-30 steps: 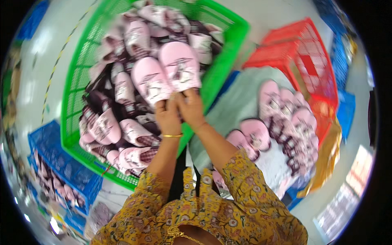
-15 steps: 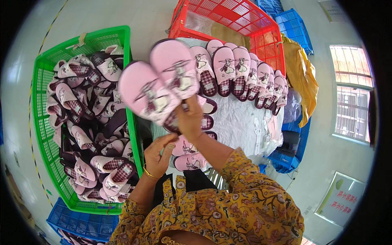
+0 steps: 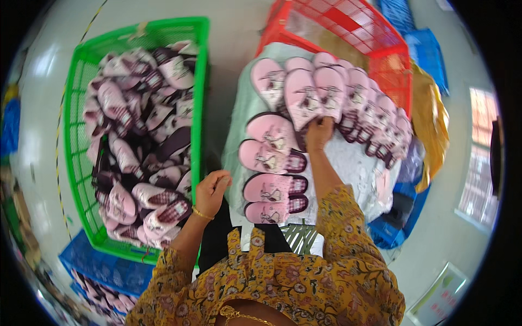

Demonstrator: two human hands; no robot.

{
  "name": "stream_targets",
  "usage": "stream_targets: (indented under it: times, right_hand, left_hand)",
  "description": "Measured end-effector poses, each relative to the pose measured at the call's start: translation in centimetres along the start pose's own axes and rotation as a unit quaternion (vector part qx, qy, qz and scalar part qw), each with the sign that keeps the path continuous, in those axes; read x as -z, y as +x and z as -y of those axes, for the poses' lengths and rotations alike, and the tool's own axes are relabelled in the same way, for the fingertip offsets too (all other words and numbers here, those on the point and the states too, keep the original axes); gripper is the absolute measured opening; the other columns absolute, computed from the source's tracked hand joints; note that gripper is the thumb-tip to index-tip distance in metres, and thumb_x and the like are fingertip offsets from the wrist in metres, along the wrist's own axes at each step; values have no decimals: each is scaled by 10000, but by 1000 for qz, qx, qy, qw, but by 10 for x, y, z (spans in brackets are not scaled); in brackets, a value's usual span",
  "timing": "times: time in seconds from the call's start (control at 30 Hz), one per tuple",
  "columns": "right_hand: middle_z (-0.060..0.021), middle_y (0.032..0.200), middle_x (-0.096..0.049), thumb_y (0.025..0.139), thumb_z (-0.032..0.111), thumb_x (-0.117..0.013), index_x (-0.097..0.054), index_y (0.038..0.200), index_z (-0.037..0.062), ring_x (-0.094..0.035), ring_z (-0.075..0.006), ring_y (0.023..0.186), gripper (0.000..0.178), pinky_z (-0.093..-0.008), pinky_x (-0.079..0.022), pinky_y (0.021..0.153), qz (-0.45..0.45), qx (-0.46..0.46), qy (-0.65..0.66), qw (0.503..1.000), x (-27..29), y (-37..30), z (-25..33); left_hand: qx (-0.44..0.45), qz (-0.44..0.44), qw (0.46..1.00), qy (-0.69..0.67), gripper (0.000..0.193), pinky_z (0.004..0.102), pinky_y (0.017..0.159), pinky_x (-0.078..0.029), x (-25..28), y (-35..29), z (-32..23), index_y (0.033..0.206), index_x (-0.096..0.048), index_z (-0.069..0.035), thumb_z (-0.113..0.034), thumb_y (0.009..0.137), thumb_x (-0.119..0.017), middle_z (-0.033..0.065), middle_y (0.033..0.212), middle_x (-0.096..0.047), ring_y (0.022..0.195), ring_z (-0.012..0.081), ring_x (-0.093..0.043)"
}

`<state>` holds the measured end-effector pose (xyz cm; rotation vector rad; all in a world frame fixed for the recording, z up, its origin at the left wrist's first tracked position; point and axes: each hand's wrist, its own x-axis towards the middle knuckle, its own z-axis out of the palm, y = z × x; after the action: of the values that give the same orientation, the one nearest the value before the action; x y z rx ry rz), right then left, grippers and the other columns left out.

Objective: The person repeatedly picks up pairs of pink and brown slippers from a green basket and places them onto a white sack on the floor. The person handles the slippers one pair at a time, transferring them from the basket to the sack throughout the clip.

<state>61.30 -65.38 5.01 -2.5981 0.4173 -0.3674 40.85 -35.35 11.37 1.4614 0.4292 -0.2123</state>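
Reaching over the table, my right hand [image 3: 319, 133] grips a pair of pink slippers [image 3: 303, 99] by their open ends. Their rounded toes point away from me, and a cartoon figure is printed on each. The pair lies against a row of similar slippers [image 3: 359, 87] fanned out toward the right. Closer to me, two more pairs of slippers [image 3: 266, 190] lie sideways with toes to the left and checked insoles showing. My left hand [image 3: 212, 190], with a gold bangle at the wrist, hovers between the table and the green crate, its fingers curled together with nothing in them.
At the left stands a green plastic crate [image 3: 200, 108] heaped with jumbled slippers. A red crate [image 3: 409, 76] stands behind the table, whose top has a pale plastic sheet [image 3: 348, 168]. Yellow cloth [image 3: 432, 130] hangs at the right; blue crates [image 3: 427, 60] stand beyond and at lower left.
My right hand has carried the pair of slippers from above the table's left side to the row and lowered it there. My left hand has come away from the right one. The view has shifted.
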Motion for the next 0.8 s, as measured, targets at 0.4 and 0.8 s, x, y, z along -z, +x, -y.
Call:
stream_targets:
  times: [0.4, 0.8]
  right_hand:
    - [-128, 1043, -620, 862, 33, -619, -599, 1057, -8, -582, -257, 947, 200, -355, -467, 822, 160, 195, 154, 955, 57, -106, 131]
    - [-166, 994, -632, 820, 93, -615, -593, 1015, 13, -581, -355, 938, 212, -425, -475, 821, 456, 438, 81, 771, -181, -113, 294]
  left_hand:
    - [46, -271, 953, -128, 138, 194, 601, -433, 163, 80, 83, 1018, -608, -15, -98, 924, -548, 23, 813, -622, 696, 69, -558]
    - [-40, -205, 856, 472, 433, 398, 972, -424, 219, 257, 190, 1235, -531, -82, -128, 808, -591, 142, 1299, -506, 1163, 343, -497]
